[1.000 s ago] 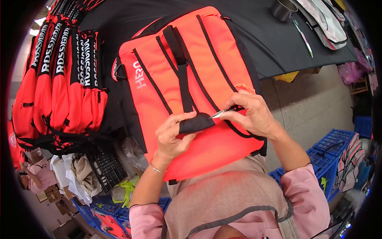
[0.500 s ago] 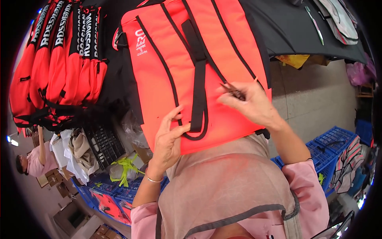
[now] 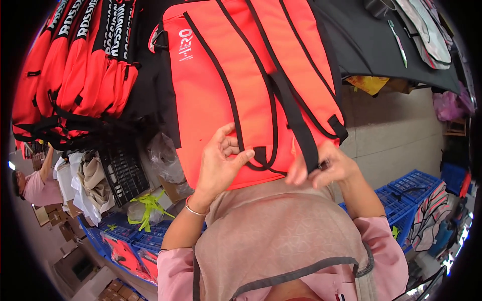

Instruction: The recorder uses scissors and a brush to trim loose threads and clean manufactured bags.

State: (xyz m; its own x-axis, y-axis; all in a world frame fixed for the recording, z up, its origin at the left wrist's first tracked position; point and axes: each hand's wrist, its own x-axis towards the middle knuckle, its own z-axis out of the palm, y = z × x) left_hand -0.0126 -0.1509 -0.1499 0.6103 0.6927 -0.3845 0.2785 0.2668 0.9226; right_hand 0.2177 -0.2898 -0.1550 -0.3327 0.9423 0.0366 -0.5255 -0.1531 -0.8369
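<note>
A bright coral backpack (image 3: 201, 100) lies before me, its two padded shoulder straps edged in black. My left hand (image 3: 221, 160) is at the lower end of the left shoulder strap (image 3: 251, 110), fingers curled at its edge and thumb against the strap. A long black webbing strap (image 3: 297, 123) runs down from the right shoulder strap (image 3: 301, 75) into my right hand (image 3: 326, 168). That hand is closed around the webbing near its lower end. A small dark piece shows between its fingers, perhaps the thread snips seen earlier; motion blur hides its shape.
Similar coral bags (image 3: 75, 75) stand in a row at the left. On the black table (image 3: 366, 50) lie a toothbrush (image 3: 398, 42), a metal cup (image 3: 380, 7) and a grey bag (image 3: 427, 35). Blue crates (image 3: 411, 190) flank me. A person (image 3: 40, 185) is at far left.
My right hand has moved down and now grips the black webbing, which has swung right off the left shoulder strap. My left hand has shifted slightly right along that strap's lower end.
</note>
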